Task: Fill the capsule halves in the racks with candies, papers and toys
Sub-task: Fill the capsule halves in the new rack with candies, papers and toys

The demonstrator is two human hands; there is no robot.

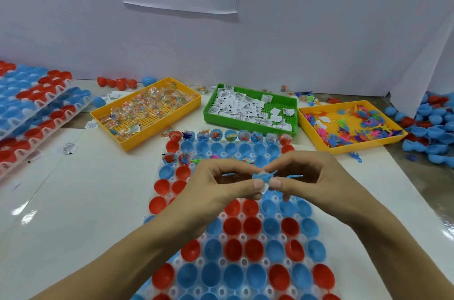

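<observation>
A clear rack (242, 237) of red and blue capsule halves lies in front of me. The far row holds candies, papers and toys, as do a few halves of the third row; the near rows look empty. Above the rack's middle, my left hand (221, 183) and my right hand (303, 177) meet at the fingertips. Both pinch a small blue toy (264, 175) with a scrap of white paper (263, 188) under the thumbs. A yellow tray of wrapped candies (147, 110), a green tray of folded papers (250, 108) and a yellow tray of coloured toys (348, 125) stand behind the rack.
Stacked racks of capsule halves (32, 108) sit at the left edge. A heap of loose blue and red halves (434, 125) lies at the right. A few loose halves (118, 83) and scattered papers lie near the white back wall.
</observation>
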